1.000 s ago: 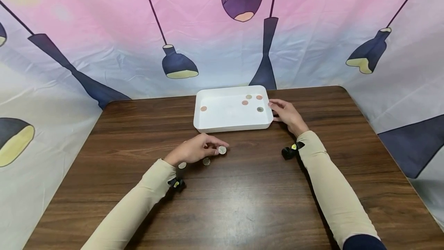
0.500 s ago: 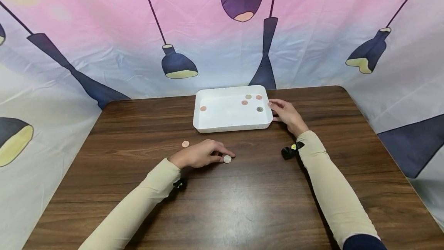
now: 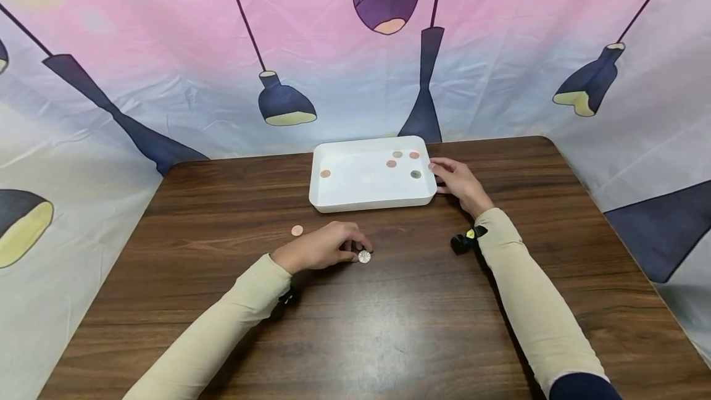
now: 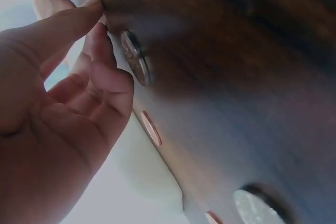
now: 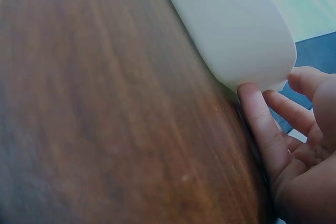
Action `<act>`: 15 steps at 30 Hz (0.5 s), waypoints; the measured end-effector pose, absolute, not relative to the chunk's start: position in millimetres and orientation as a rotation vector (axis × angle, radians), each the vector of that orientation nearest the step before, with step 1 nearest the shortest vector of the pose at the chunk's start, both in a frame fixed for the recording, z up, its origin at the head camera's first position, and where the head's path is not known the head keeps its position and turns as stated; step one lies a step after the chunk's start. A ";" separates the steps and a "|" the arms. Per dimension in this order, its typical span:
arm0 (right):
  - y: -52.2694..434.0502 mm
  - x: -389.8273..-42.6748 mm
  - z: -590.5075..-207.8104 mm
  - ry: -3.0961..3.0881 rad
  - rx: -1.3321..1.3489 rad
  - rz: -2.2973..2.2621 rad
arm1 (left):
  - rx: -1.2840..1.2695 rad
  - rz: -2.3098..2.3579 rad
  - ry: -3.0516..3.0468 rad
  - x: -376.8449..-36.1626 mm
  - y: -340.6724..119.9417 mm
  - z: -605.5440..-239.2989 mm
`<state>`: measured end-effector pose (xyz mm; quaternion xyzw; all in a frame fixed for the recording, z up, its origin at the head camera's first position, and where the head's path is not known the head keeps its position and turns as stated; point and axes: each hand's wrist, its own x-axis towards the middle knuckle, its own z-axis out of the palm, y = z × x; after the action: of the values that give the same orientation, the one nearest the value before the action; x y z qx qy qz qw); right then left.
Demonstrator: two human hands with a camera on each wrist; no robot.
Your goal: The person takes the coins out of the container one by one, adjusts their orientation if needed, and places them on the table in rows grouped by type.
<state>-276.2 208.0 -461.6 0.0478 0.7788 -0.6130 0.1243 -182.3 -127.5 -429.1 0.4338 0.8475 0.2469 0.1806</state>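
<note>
Silver coin (image 3: 364,256) flat on table (image 3: 389,326), just beyond left hand (image 3: 319,247) fingertips, seemingly touched, fingers together; round, shiny; right hand (image 3: 460,183) relaxed against tray (image 3: 373,202).

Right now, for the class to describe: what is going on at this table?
A person sits at a wooden table. The left hand rests on the table with its fingers touching a silver coin; a copper coin lies loose just beyond that hand. The right hand touches the right side of a white tray, which already holds five coins.
</note>
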 end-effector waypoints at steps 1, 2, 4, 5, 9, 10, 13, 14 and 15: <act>208.1 -275.9 -461.5 2.272 0.140 -1.789 | 1.229 0.696 2.395 -182.1 -126.9 -428.5; 208.1 -275.6 -461.5 2.273 0.140 -1.789 | 1.230 0.690 2.398 -181.9 -126.3 -427.9; 207.7 -275.3 -461.6 2.272 0.136 -1.794 | 1.231 0.680 2.397 -181.6 -125.1 -426.5; 207.5 -275.1 -461.7 2.271 0.134 -1.797 | 1.226 0.667 2.403 -181.6 -124.3 -425.4; 207.7 -275.6 -463.3 2.266 0.128 -1.802 | 1.221 0.623 2.451 -184.1 -120.1 -416.2; 208.0 -275.9 -463.8 2.266 0.128 -1.802 | 1.215 0.628 2.467 -185.9 -118.6 -412.4; 208.9 -277.1 -465.0 2.263 0.128 -1.801 | 1.166 0.706 2.519 -196.4 -113.6 -398.6; 209.1 -277.4 -465.2 2.262 0.127 -1.803 | 1.138 0.756 2.525 -201.6 -112.1 -394.0; 209.4 -277.7 -465.2 2.262 0.126 -1.803 | 1.114 0.798 2.541 -207.5 -110.3 -389.6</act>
<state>-277.7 209.4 -465.2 0.0432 0.7753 -0.6181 0.1227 -207.5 -110.3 -389.6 0.3827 0.8730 0.2743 0.1272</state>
